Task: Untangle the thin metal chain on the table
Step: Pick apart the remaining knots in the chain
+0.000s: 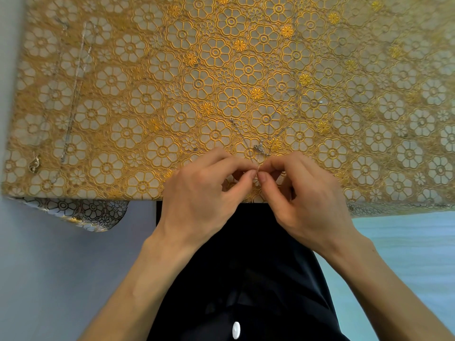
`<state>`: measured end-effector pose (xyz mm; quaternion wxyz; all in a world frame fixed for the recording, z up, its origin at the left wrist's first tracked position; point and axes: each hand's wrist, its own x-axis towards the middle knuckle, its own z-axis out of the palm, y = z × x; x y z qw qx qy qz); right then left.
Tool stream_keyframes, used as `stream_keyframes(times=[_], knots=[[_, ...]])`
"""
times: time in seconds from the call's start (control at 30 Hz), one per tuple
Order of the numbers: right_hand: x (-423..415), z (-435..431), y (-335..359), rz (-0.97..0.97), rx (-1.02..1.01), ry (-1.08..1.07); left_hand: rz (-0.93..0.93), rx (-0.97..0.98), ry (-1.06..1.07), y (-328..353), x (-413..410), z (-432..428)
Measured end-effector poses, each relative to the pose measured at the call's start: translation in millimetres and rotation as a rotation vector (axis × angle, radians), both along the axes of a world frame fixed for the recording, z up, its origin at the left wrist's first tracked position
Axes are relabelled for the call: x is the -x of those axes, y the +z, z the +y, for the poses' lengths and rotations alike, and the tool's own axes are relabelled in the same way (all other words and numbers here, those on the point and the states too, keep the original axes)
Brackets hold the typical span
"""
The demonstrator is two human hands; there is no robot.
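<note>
Yellow lace cloth [147, 70] with a flower pattern covers the table [98, 196], and the person sits at its near edge in a dark garment [246, 267].

The left hand [204, 190] and the right hand [307, 198] meet at this edge. Each pinches the thin chain [261, 147] between thumb and first finger, and the two pinches almost touch. The other fingers are curled under.

The small bunched tangle of the chain lies on the cloth just beyond the fingertips, equally near to both hands. From there the loose strands run forward, away from the hands. One goes forward and a little left to a small ring [231, 118]. Another goes forward and right to a clasp [319, 102]. So the long axis points away from the person, and I think that to loosen the tangle the hands must pull sideways, apart from each other.

The piece between the two pinches is too thin to make out. The strands also get lost in the pattern, so I cannot tell how tight the knot is or how many loops cross.

Far to the left of the left hand, other chains [73, 94] lie stretched out.
</note>
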<state>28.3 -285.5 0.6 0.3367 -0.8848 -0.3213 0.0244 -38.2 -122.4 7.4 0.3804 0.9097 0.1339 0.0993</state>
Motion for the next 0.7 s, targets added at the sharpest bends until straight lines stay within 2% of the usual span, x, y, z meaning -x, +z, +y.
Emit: stream_keyframes(times=[0.13, 0.37, 0.7], knots=[[-1.1, 2.2, 1.6, -0.006, 0.014, -0.008, -0.004, -0.073, -0.014, -0.3, 0.5, -0.5], [0.6, 6.2, 4.0, -0.140, 0.101, 0.021, -0.016, -0.153, -0.022, -1.9, 2.0, -1.9], [2.2, 6.5, 4.9, -0.100, 0.096, -0.010, -0.054, -0.062, 0.089, 0.3, 1.9, -8.9]])
